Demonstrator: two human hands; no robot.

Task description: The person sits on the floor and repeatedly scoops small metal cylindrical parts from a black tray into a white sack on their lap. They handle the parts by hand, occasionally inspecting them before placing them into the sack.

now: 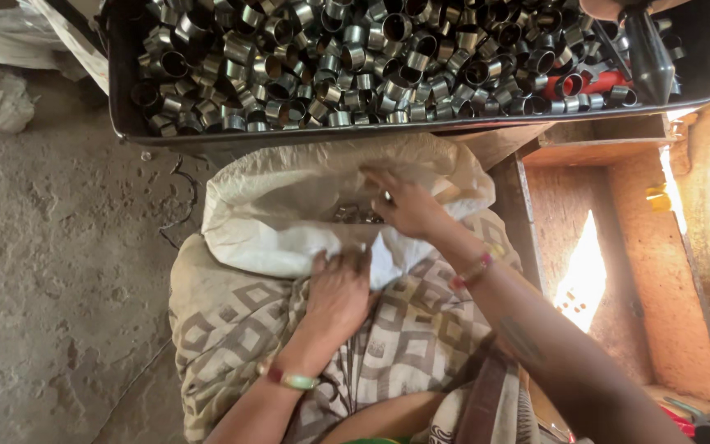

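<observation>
A white woven sack (pixel 289 197) lies on my lap, over a patterned beige cloth (pixel 232 329). Its mouth is open, and a few small metal rings (pixel 357 215) show inside. My left hand (pixel 338 292) grips the near edge of the sack, fingers closed on the fabric. My right hand (pixel 404 204) reaches into the sack's mouth; its fingers are closed on a small metal ring and the far edge of the fabric. Both wrists wear bangles.
A dark metal tray (pixel 421 123) full of several short shiny metal sleeves sits just beyond the sack. A black cone-shaped tool with a red handle (pixel 647 57) lies at its right end. Rough concrete floor (pixel 51 271) is on the left, a wooden frame (pixel 585 156) on the right.
</observation>
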